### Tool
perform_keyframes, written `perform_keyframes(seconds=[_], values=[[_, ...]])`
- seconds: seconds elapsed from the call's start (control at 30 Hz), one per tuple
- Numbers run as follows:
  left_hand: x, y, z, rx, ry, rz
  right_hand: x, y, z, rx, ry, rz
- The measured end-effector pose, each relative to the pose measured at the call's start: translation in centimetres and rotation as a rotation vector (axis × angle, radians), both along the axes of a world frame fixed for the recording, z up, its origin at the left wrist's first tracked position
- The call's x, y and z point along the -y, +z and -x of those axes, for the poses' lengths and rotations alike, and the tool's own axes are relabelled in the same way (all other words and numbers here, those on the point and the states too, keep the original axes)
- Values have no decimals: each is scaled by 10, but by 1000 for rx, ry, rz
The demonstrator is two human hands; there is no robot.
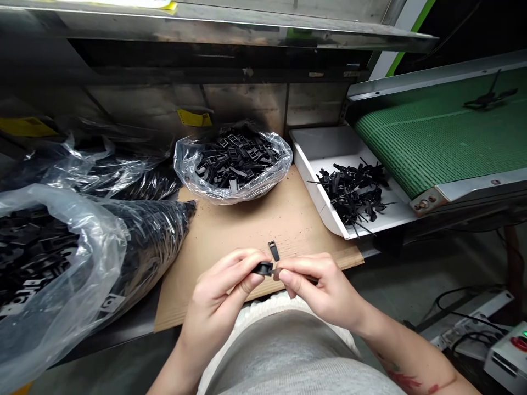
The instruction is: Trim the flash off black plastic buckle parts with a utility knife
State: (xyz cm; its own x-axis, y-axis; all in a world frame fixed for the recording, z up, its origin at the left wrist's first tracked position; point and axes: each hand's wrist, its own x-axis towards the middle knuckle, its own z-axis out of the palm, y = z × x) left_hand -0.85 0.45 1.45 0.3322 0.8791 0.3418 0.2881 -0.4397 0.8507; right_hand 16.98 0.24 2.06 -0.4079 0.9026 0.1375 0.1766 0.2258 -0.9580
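My left hand (224, 285) pinches a small black plastic part (262, 267) between thumb and fingers, over the front of the cardboard sheet. My right hand (317, 285) is closed on a thin-bladed tool that looks like a small knife (276, 271). Its tip meets the right end of the part, and a dark handle end shows behind the fingers. Just beyond my hands, a loose black plastic clip (274, 250) with a square opening lies on the cardboard (230, 230).
Behind the cardboard stands a clear bag (284, 164) full of black clips. Large filled plastic bags (111, 230) crowd the left. On the right, a white tray (317, 203) holds black sprue pieces (358, 192) beneath a green conveyor belt (432, 137). A metal shelf (206, 27) crosses above.
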Motion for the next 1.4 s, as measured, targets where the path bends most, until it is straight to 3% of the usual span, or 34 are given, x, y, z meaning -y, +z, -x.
perform_keyframes(seconds=[0.17,0.23,0.43,0.57,0.67,0.8,0.87,1.1,1.3,1.4], values=[[0,1,4,-77,-42,-118,-10,-7,-7,-296,288,574],[0,2,4,-118,-54,-174,-15,-10,-12,-380,386,721],[-1,4,1,-163,-68,-231,-19,-9,-19,-405,451,783],[-4,-3,3,-158,-45,-201,-15,-3,-20,-365,588,842],[-4,-7,3,-175,-26,-215,-9,-2,-21,-291,483,732],[0,-7,2,-219,63,-297,5,-2,-15,16,-140,158],[2,-6,1,-224,81,-377,11,-3,-10,110,-298,-61],[3,-4,-1,-212,62,-514,17,-6,-1,109,-214,-86],[4,-1,-1,-226,56,-529,16,-5,-3,99,-147,-42],[4,-1,2,-225,26,-495,10,-3,-7,65,-50,9]])
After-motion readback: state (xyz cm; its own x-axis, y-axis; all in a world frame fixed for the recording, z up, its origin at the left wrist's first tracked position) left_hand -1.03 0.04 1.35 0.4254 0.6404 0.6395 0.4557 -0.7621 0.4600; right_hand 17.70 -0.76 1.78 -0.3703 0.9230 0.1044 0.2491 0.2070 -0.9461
